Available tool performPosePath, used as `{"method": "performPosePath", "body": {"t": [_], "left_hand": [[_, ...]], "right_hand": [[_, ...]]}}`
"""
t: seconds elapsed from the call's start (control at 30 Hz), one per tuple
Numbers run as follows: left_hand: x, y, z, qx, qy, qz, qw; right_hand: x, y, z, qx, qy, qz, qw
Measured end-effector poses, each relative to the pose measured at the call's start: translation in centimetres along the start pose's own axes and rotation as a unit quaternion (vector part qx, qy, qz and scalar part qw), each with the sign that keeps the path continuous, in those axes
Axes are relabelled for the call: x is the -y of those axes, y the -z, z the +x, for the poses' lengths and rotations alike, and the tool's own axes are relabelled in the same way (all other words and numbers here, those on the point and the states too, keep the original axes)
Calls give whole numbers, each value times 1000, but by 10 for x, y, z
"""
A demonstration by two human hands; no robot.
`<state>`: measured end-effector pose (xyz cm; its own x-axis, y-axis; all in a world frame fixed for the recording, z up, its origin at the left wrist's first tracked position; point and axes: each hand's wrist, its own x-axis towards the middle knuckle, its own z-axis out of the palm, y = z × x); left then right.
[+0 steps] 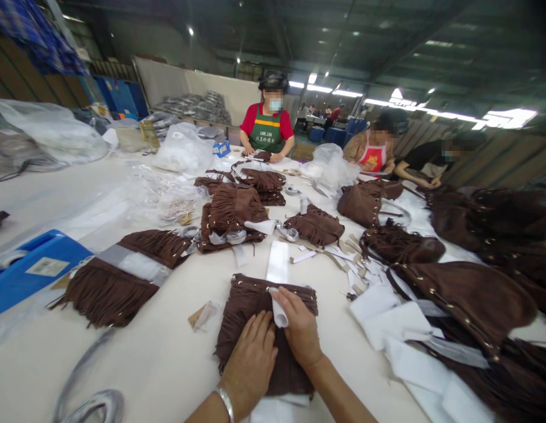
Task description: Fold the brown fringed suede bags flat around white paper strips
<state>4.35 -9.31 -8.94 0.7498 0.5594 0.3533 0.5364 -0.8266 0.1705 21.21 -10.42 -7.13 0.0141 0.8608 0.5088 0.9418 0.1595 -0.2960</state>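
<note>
Here's the fringed brown bag (244, 311), flat on the surface (176, 352) right in front of you. Your left hand (251, 355) presses down on it, fingers straight, gripping nothing; your right hand (301, 329) curls closed round a rolled white sheet (280, 311) near the bag's top. Looks like you're working that sheet into position, and the next move probably calls for a steady left palm and a light right grip. Across from you, a green apron (266, 136) seems to read "OMLUN"; the label (47, 267) on the blue dispenser (17, 295)? Too blurred.
</note>
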Motion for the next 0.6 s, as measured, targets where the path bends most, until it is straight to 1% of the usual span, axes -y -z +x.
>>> {"method": "performPosePath", "body": {"t": [0.07, 0.17, 0.27, 0.33, 0.4, 0.47, 0.6], "left_hand": [[1, 0, 0, 1, 8, -22, 1000], [0, 0, 0, -6, 41, -37, 998], [0, 4, 2, -14, 84, -60, 995], [2, 9, 5, -15, 99, -84, 991], [5, 14, 8, -5, 103, -102, 989], [9, 17, 10, 17, 99, -106, 989], [12, 15, 9, 47, 80, -91, 992]], "right_hand": [[-2, -1, -3, 16, 20, -20, 999], [-3, -1, -5, 48, 52, -42, 997], [-2, 1, -6, 62, 63, -47, 995], [-2, 4, -5, 65, 66, -50, 994], [0, 6, -5, 79, 74, -59, 992], [3, 9, -6, 102, 81, -75, 989], [9, 11, -11, 130, 69, -112, 983]]}}
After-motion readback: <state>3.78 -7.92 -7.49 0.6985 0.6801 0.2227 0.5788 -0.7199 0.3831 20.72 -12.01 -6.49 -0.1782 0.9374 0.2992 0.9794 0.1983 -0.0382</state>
